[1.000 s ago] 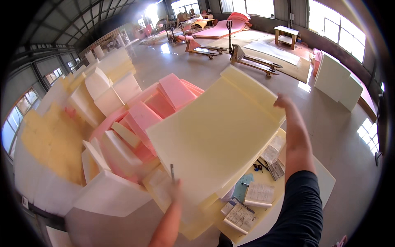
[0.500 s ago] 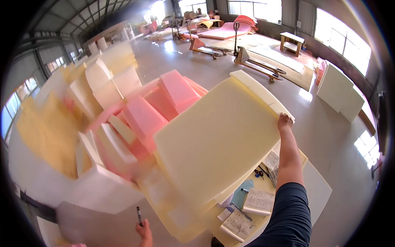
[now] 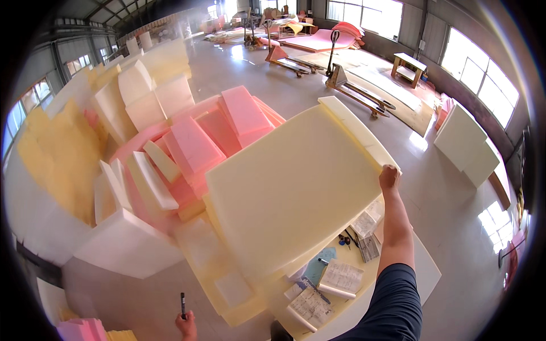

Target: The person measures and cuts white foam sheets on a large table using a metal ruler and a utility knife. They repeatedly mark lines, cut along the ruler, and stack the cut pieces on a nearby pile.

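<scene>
A large cream foam sheet (image 3: 290, 187) lies tilted over a stack of foam at the middle of the view. My right hand (image 3: 389, 177) is closed on its right corner, at the end of a paler strip (image 3: 358, 133) along the far edge; the fingertips are partly hidden. Low on the left, my left hand (image 3: 186, 325) is closed round a black marker pen (image 3: 183, 304) that points upward, well apart from the foam. Close by my right forearm lie open notebooks (image 3: 341, 277), a blue-green sheet (image 3: 319, 266) and scissors (image 3: 344, 239).
Pink foam blocks (image 3: 193, 148) and white foam pieces (image 3: 145, 233) crowd the left side. Pallet jacks (image 3: 358, 94) stand on the floor beyond. Foam boards (image 3: 463, 142) lean at the right, and a small wooden table (image 3: 408, 68) stands by the far wall.
The view has shifted slightly. My right hand stays on the foam corner, now with its fist more closed. My left hand still has the marker pen, now held more upright.
</scene>
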{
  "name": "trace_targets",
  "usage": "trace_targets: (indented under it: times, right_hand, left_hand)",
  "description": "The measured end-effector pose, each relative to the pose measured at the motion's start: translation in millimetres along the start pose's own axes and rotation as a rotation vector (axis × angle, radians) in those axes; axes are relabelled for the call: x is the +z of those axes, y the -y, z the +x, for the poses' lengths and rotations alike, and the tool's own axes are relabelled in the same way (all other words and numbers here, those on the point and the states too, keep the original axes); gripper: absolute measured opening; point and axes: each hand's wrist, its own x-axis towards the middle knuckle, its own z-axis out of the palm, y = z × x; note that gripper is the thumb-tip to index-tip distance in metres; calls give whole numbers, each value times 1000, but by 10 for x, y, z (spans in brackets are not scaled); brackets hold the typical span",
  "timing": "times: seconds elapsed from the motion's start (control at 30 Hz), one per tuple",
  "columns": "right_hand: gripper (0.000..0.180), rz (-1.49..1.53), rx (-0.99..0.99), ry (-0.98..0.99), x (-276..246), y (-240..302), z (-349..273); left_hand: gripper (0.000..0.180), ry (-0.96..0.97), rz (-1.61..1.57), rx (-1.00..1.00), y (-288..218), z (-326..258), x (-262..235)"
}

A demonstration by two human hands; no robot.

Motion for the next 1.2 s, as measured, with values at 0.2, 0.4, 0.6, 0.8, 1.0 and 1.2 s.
trace_targets:
  times: [0.2, 0.4, 0.6, 0.8, 1.0, 1.2]
  right_hand:
    - [13, 114, -73, -220, -382, 37, -85]
    - [18, -17, -5, 84, -226, -94, -261]
    - [45, 204, -124, -200, -768, 963, -620]
    - [83, 1716, -475, 1038, -736, 2979, -3574]
    - [44, 1412, -786, 1792, -3205, 4946, -6481]
    - [42, 988, -1722, 2231, -5137, 5918, -8945]
  left_hand:
    - [33, 110, 19, 130, -507, -86, 268]
    - [29, 158, -18, 155, -637, -204, 281]
    - [27, 189, 265, 269, -1017, -541, -238]
    - [34, 526, 474, 312, -1201, -904, -495]
    - [39, 458, 565, 131, -468, -1219, -2450]
    - [43, -140, 77, -84, 344, -2821, -4689]
